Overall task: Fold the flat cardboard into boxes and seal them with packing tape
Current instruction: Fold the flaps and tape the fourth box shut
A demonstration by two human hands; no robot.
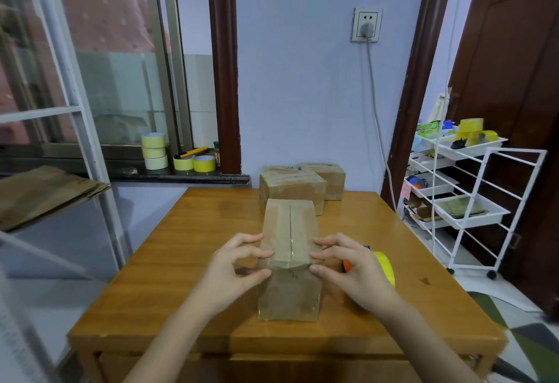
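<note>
Cardboard: brown and thin, the box (289,258) we are working on stands in the middle of the wooden table (187,231), its top flaps closed along a centre seam that runs away from us.
Left hand: our left hand (239,264) pinches the near-left top corner, thumb on the near face, fingers curled onto the top.
Right hand: our right hand (348,264) clamps the near-right corner the same way.
Handling: we judge the box light and empty, stiff along its creases but easily dented on the panels, with flaps that will spring open if released.
Where to hold: at the corners and folded edges, as now, pressing both flaps flat so the seam stays shut for taping.
Tape: a yellow tape roll (384,267) lies just right of the box, partly hidden behind our right hand.
Finished work: the sealed boxes (292,189) sit at the far side of the table.
Spare stock: the flat cardboard (45,192) rests on a shelf at far left.
</note>
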